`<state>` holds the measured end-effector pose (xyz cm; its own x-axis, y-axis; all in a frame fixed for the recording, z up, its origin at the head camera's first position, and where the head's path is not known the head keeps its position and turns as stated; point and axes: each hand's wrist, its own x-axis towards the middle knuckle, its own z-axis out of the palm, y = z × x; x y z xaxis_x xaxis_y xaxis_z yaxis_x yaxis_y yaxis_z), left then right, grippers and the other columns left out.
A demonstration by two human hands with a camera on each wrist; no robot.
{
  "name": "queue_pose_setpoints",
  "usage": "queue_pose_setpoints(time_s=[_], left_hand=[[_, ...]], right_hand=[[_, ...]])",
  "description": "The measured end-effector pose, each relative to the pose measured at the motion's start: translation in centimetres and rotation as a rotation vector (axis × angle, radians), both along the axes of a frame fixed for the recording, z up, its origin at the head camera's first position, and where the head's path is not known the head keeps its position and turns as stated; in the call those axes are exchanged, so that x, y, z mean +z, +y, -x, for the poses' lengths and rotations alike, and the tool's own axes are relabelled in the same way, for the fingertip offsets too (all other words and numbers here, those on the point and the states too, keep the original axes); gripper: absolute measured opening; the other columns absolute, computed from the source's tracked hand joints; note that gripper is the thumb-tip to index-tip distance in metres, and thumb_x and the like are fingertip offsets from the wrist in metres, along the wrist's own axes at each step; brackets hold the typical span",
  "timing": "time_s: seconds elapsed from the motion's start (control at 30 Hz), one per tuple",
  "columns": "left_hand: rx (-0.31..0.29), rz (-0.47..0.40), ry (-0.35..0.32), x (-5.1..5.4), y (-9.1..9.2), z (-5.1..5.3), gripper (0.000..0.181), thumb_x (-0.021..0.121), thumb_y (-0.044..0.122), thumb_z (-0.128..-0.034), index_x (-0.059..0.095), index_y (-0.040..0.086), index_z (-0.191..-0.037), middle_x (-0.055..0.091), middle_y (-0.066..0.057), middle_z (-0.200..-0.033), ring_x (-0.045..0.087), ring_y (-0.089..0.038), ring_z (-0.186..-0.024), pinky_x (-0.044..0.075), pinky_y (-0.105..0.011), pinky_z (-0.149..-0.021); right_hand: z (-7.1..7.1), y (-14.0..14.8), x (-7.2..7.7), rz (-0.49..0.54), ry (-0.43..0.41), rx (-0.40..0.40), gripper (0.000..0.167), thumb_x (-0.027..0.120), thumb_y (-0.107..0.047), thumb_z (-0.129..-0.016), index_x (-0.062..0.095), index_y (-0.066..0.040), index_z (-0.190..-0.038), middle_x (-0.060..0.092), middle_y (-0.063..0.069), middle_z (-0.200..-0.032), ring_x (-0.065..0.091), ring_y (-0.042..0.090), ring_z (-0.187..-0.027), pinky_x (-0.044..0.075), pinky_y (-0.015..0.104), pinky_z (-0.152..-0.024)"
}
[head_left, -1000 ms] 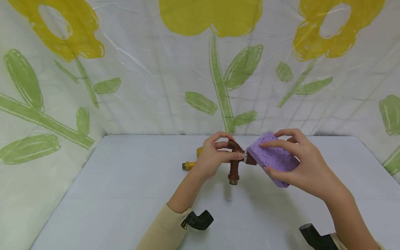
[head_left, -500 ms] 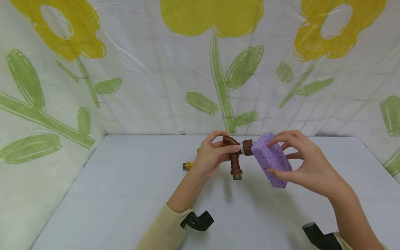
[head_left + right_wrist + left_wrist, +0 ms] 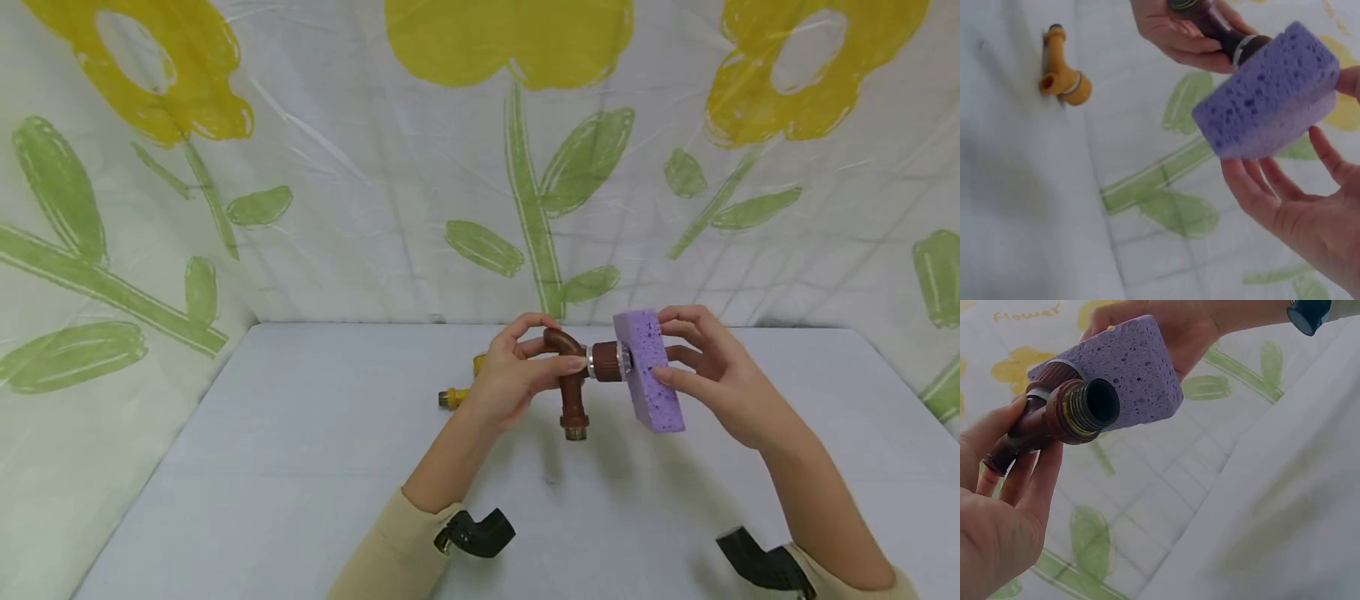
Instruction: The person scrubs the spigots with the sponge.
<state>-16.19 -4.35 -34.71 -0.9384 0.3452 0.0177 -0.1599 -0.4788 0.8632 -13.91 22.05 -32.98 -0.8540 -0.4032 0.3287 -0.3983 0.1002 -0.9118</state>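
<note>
A brown tap (image 3: 573,404) with a threaded outlet is held above the table by my left hand (image 3: 510,379), thumb on one side and fingers on the other. My right hand (image 3: 723,387) grips a purple sponge (image 3: 652,375) between thumb and fingers. The sponge's broad face is against the end of the tap's ribbed knob (image 3: 606,362). In the left wrist view the tap's open threaded mouth (image 3: 1102,403) faces the camera, with the sponge (image 3: 1147,375) behind it. The right wrist view shows the sponge (image 3: 1266,94) hiding the knob's end.
A yellow tap (image 3: 452,398) lies on the white table (image 3: 300,467) behind my left forearm; the right wrist view shows more of this yellow tap (image 3: 1063,72). A flower-printed sheet (image 3: 337,167) hangs behind the table's back edge. Black wrist mounts (image 3: 480,533) are on both forearms.
The sponge has turned more upright and its face now meets the knob's end. The brown tap has swung so that its knob points right, and it has shifted slightly right.
</note>
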Motion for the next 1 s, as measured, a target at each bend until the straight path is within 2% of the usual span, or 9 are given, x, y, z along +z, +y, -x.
queue_pose_setpoints(time_s=[0.1, 0.2, 0.33, 0.47, 0.57, 0.7, 0.77, 0.87, 1.0], left_hand=[[0.027, -0.061, -0.028, -0.1, 0.0, 0.0, 0.037, 0.061, -0.019, -0.0929, 0.058, 0.013, -0.111, 0.07, -0.002, -0.087, 0.071, -0.014, -0.072, 0.062, -0.025, -0.068], [0.056, -0.092, -0.032, -0.2, 0.0, 0.1, 0.036, 0.06, -0.02, -0.094, 0.057, 0.012, -0.111, 0.071, -0.002, -0.085, 0.071, -0.013, -0.072, 0.062, -0.024, -0.068], [0.067, -0.088, -0.014, -0.2, -0.1, 0.1, 0.036, 0.061, -0.02, -0.0942, 0.058, 0.012, -0.112, 0.073, -0.001, -0.086, 0.072, -0.014, -0.073, 0.064, -0.025, -0.07], [0.056, -0.067, -0.003, -0.2, 0.0, 0.1, 0.035, 0.061, -0.018, -0.0946, 0.058, 0.012, -0.113, 0.072, -0.001, -0.085, 0.072, -0.014, -0.073, 0.063, -0.026, -0.072], [0.034, -0.038, 0.006, -0.2, 0.1, 0.1, 0.035, 0.062, -0.019, -0.0938, 0.057, 0.01, -0.114, 0.071, -0.001, -0.085, 0.071, -0.014, -0.074, 0.063, -0.028, -0.073], [0.014, -0.008, 0.014, -0.1, 0.2, 0.1, 0.037, 0.061, -0.021, -0.0919, 0.057, 0.007, -0.116, 0.071, -0.001, -0.086, 0.073, -0.013, -0.074, 0.063, -0.029, -0.074], [0.009, -0.003, 0.017, -0.1, 0.2, 0.1, 0.039, 0.061, -0.022, -0.0912, 0.058, 0.006, -0.117, 0.072, -0.002, -0.087, 0.073, -0.012, -0.074, 0.063, -0.028, -0.073], [0.001, -0.012, 0.019, -0.1, 0.1, 0.2, 0.038, 0.06, -0.021, -0.0916, 0.058, 0.006, -0.118, 0.072, -0.001, -0.087, 0.072, -0.012, -0.074, 0.062, -0.026, -0.071], [0.007, -0.056, 0.005, -0.1, 0.0, 0.2, 0.035, 0.058, -0.018, -0.0946, 0.058, 0.008, -0.119, 0.071, 0.0, -0.086, 0.071, -0.012, -0.073, 0.061, -0.023, -0.069]], right_hand=[[0.3, -0.1, -0.4, 0.088, -0.05, 0.104, 0.057, 0.056, 0.021, -0.094, 0.048, -0.017, -0.136, 0.053, 0.004, -0.133, 0.064, 0.017, -0.11, 0.061, 0.025, -0.083], [0.0, -0.6, -0.3, 0.09, -0.005, 0.12, 0.062, 0.064, 0.024, -0.088, 0.048, -0.015, -0.134, 0.05, 0.005, -0.133, 0.063, 0.018, -0.111, 0.062, 0.025, -0.087], [-0.7, -1.5, 0.3, 0.068, 0.109, 0.033, 0.066, 0.074, 0.027, -0.078, 0.051, -0.006, -0.13, 0.05, 0.006, -0.135, 0.06, 0.018, -0.116, 0.058, 0.021, -0.092], [-1.4, -2.2, 0.6, 0.069, 0.184, -0.068, 0.065, 0.077, 0.028, -0.074, 0.057, 0.004, -0.131, 0.051, 0.006, -0.142, 0.052, 0.017, -0.128, 0.052, 0.017, -0.094], [-1.6, -2.5, 0.7, 0.075, 0.202, -0.123, 0.064, 0.074, 0.029, -0.077, 0.061, 0.003, -0.135, 0.054, 0.004, -0.145, 0.051, 0.018, -0.127, 0.05, 0.015, -0.094], [-1.2, -2.3, 0.5, 0.072, 0.191, -0.153, 0.064, 0.067, 0.026, -0.085, 0.063, -0.006, -0.14, 0.06, 0.0, -0.141, 0.057, 0.016, -0.115, 0.054, 0.013, -0.092], [-0.9, -1.9, 0.4, 0.053, 0.172, -0.141, 0.061, 0.063, 0.023, -0.092, 0.061, -0.011, -0.142, 0.062, -0.002, -0.139, 0.06, 0.013, -0.113, 0.055, 0.013, -0.091], [-0.4, -1.3, 0.2, 0.041, 0.122, -0.083, 0.054, 0.056, 0.017, -0.098, 0.058, -0.015, -0.142, 0.061, -0.002, -0.137, 0.064, 0.011, -0.115, 0.058, 0.016, -0.087], [-0.1, -0.8, 0.1, 0.086, 0.036, 0.037, 0.052, 0.052, 0.019, -0.099, 0.051, -0.015, -0.139, 0.057, 0.002, -0.134, 0.064, 0.013, -0.114, 0.06, 0.022, -0.084]])
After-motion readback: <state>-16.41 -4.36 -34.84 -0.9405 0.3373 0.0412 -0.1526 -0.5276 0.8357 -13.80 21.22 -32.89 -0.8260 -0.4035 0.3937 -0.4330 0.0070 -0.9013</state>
